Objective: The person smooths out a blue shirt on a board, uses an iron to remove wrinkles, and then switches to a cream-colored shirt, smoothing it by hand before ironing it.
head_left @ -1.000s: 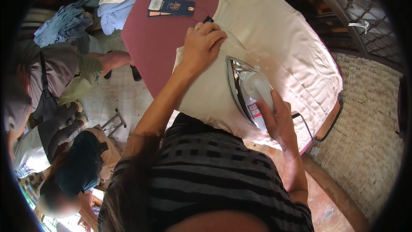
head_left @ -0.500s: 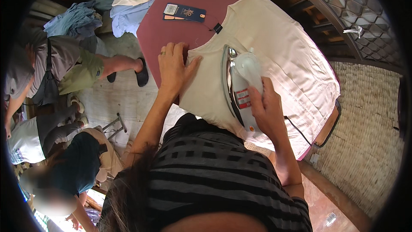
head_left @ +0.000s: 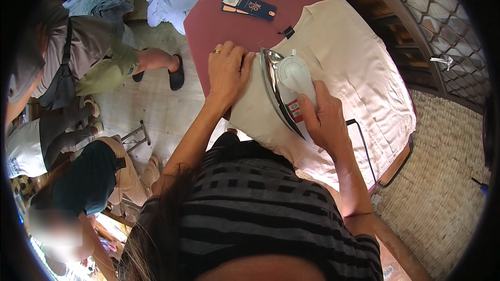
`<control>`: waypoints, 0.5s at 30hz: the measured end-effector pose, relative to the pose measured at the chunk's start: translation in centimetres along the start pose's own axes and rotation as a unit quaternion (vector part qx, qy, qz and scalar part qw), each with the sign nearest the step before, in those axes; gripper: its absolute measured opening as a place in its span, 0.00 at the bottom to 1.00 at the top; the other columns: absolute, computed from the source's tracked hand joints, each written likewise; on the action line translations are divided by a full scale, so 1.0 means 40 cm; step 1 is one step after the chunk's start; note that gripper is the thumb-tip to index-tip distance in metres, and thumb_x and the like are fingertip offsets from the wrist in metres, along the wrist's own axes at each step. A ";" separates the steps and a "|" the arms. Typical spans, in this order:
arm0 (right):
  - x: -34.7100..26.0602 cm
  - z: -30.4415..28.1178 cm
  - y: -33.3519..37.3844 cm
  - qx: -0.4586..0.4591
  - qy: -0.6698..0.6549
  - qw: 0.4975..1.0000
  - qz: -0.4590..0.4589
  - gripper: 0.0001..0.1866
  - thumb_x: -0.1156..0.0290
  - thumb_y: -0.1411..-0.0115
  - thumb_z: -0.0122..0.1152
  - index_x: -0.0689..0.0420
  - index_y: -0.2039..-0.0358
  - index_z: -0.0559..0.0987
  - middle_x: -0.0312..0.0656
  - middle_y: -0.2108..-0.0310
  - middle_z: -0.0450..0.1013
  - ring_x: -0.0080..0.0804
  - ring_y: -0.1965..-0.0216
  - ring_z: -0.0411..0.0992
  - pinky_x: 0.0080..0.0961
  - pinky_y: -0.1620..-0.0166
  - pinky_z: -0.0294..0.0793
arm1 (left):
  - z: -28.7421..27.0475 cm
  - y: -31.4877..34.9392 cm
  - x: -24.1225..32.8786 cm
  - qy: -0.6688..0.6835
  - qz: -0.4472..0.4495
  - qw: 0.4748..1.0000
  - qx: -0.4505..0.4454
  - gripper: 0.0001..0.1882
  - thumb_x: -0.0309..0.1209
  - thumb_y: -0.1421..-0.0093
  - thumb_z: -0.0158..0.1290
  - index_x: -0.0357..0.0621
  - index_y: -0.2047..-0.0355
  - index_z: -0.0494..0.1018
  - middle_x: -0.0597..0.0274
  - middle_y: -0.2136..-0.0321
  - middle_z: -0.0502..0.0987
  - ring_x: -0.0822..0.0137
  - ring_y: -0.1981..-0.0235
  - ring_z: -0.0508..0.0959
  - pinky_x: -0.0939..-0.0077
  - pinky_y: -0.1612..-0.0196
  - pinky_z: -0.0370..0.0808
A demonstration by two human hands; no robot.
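A cream garment (head_left: 359,67) lies spread over a maroon ironing board (head_left: 219,31). My right hand (head_left: 329,119) is closed round the handle of a steam iron (head_left: 297,75) with a pale translucent body and a shiny metal base. The iron rests on the garment, its tip pointing away from me and its left edge beside my left hand. My left hand (head_left: 229,73) lies flat on the garment's left edge, thumb close to the fingers. Dark blue hang tags (head_left: 249,5) lie on the bare board above, joined by a string to a small black label (head_left: 288,32) at the neckline.
A dark cord (head_left: 364,145) runs from the iron toward the board's right edge. Blue and cream clothes (head_left: 172,0) are heaped beyond the board. At the left, several people are near the tiled floor (head_left: 156,104). A metal lattice door (head_left: 442,26) stands at the right, above a woven mat (head_left: 437,166).
The iron has slid left and closer to my left hand, still in my right hand. My left thumb has drawn in toward its fingers. The whole view has shifted slightly.
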State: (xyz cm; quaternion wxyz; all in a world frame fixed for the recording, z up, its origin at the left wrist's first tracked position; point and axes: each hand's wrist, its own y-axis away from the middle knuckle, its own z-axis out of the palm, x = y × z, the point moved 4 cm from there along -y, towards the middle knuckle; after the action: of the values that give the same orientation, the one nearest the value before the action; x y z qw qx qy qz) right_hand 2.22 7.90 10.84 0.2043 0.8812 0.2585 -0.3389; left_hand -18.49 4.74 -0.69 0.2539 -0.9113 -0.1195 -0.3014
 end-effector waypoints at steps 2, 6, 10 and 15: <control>-0.009 -0.003 0.002 -0.012 -0.019 1.000 0.019 0.12 0.68 0.34 0.55 0.65 0.57 0.70 0.57 0.71 0.78 0.57 0.67 0.79 0.42 0.64 0.76 | -0.005 -0.001 -0.007 0.001 -0.004 1.000 -0.002 0.08 0.33 0.40 0.58 0.43 0.73 0.76 0.58 0.71 0.73 0.54 0.66 0.72 0.58 0.63 0.65; -0.004 -0.002 0.020 -0.037 -0.013 0.999 -0.023 0.12 0.68 0.34 0.55 0.65 0.58 0.70 0.57 0.71 0.78 0.57 0.67 0.79 0.41 0.65 0.76 | -0.016 -0.001 -0.013 0.016 -0.008 1.000 0.007 0.08 0.32 0.40 0.58 0.42 0.73 0.77 0.57 0.72 0.72 0.53 0.66 0.72 0.59 0.63 0.66; -0.029 0.000 -0.033 -0.045 -0.025 0.998 -0.033 0.14 0.67 0.34 0.55 0.65 0.56 0.70 0.56 0.71 0.79 0.54 0.67 0.80 0.39 0.65 0.77 | -0.039 0.005 -0.012 0.053 -0.014 0.998 0.019 0.08 0.32 0.41 0.59 0.41 0.74 0.76 0.56 0.72 0.71 0.52 0.66 0.72 0.59 0.62 0.66; -0.038 -0.004 -0.042 -0.060 -0.004 0.998 0.020 0.15 0.67 0.34 0.55 0.65 0.54 0.70 0.54 0.72 0.79 0.51 0.69 0.81 0.38 0.66 0.77 | -0.127 0.111 0.022 0.022 -0.022 0.997 -0.067 0.10 0.33 0.46 0.63 0.41 0.75 0.76 0.58 0.72 0.71 0.54 0.66 0.71 0.61 0.62 0.66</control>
State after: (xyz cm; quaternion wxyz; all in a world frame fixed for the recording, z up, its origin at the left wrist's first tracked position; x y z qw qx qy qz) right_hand 0.36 8.82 11.70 0.2643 0.8709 0.2600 -0.3226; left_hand -18.61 -1.67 1.62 0.1885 -0.9166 -0.1134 -0.3340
